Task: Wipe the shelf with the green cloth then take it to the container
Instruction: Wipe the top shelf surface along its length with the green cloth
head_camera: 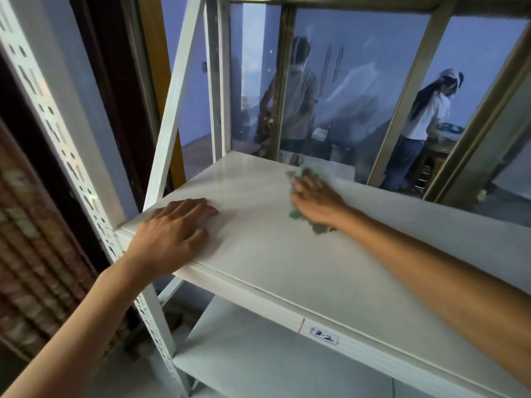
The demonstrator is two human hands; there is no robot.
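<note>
White metal shelf (287, 254) before a glass partition. The right hand (316, 199) presses the green cloth (296, 214) at the shelf's 12 o'clock, grip blurred, seemingly curled; the left hand (169, 234) lies flat at 9. Wipe best with firm, overlapping strokes.

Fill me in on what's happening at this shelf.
A person is wiping the white shelf. Their right hand presses the green cloth onto the shelf top toward the back, while the left hand rests flat near the front left corner. No container is in view.
</note>
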